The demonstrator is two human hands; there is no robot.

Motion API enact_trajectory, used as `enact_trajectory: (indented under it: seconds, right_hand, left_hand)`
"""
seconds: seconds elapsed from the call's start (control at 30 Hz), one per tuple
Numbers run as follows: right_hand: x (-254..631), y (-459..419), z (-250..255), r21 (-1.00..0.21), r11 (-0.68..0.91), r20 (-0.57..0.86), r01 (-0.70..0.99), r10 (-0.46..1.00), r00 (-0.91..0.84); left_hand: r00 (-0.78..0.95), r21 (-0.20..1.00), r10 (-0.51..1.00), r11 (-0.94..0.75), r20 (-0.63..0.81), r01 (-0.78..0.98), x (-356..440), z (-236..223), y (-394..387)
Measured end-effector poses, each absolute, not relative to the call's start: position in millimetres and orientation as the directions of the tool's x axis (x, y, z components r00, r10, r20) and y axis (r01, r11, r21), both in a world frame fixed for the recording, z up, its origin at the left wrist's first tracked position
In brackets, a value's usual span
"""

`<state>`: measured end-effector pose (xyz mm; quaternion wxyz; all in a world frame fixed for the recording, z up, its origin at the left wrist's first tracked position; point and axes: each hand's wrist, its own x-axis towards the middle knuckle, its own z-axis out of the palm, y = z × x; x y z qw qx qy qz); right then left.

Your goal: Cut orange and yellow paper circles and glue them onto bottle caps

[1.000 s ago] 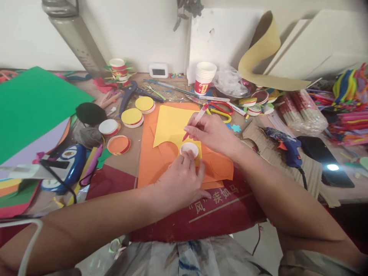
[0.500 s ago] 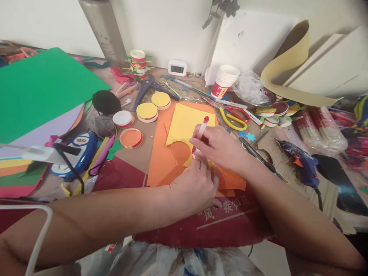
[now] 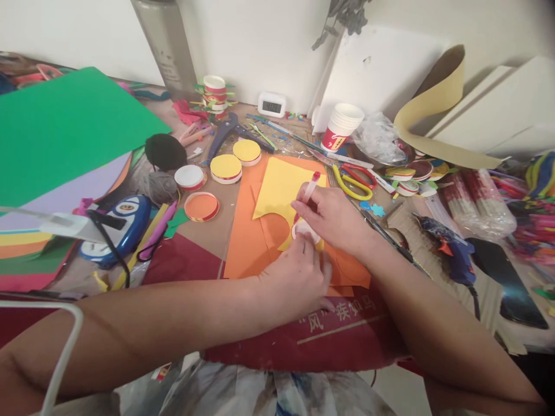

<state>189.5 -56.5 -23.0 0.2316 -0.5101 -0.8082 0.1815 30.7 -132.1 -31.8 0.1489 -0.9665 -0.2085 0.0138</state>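
My right hand (image 3: 336, 218) is closed around a red-capped marker pen (image 3: 311, 188), its tip down by a small white round cup piece (image 3: 303, 229). With its fingers, my left hand (image 3: 299, 271) holds that cup piece down on a yellow sheet (image 3: 280, 184) that has a rounded cut-out in its lower edge. Orange sheets (image 3: 243, 242) lie under the yellow one. To the left are two short cup rings topped with yellow discs (image 3: 226, 167), a white one (image 3: 189, 176) and an orange one (image 3: 202, 205).
Scissors with yellow handles (image 3: 353, 186) lie right of the sheets, below stacked paper cups (image 3: 342, 127). A blue glue gun (image 3: 455, 254) and a black phone (image 3: 505, 283) are farther right. Green sheets (image 3: 82, 121) fill the left, near a black yarn ball (image 3: 165, 151).
The view has shifted slightly. More of the white cup piece shows between my hands; both hands stay in nearly the same place, the marker still in my right hand.
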Motion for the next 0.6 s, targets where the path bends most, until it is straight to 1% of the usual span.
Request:
enact_trajectory:
  seconds: [0.13, 0.2, 0.3, 0.43, 0.6]
  right_hand:
    - [201, -55, -23, -0.663, 0.342, 0.229, 0.666, 0.939, -0.255]
    - [208, -56, -23, -0.705, 0.309, 0.226, 0.639, 0.951, -0.211]
    - [215, -55, -23, -0.703, 0.287, 0.22, 0.651, 0.958, -0.184]
    - [216, -53, -24, -0.67, 0.281, 0.194, 0.687, 0.96, -0.202]
    - [212, -53, -22, -0.681, 0.251, 0.142, 0.688, 0.967, -0.212]
  left_hand:
    - [0.908, -0.282, 0.419, -0.871, -0.002, 0.402, 28, -27, -130]
    - [0.907, -0.276, 0.42, -0.873, -0.006, 0.402, 27, -27, -130]
    - [0.904, -0.276, 0.427, -0.869, -0.003, 0.41, 25, -28, -129]
    - [0.901, -0.282, 0.434, -0.863, 0.005, 0.418, 23, -31, -128]
    - [0.911, -0.304, 0.411, -0.865, 0.032, 0.4, 21, -35, -127]
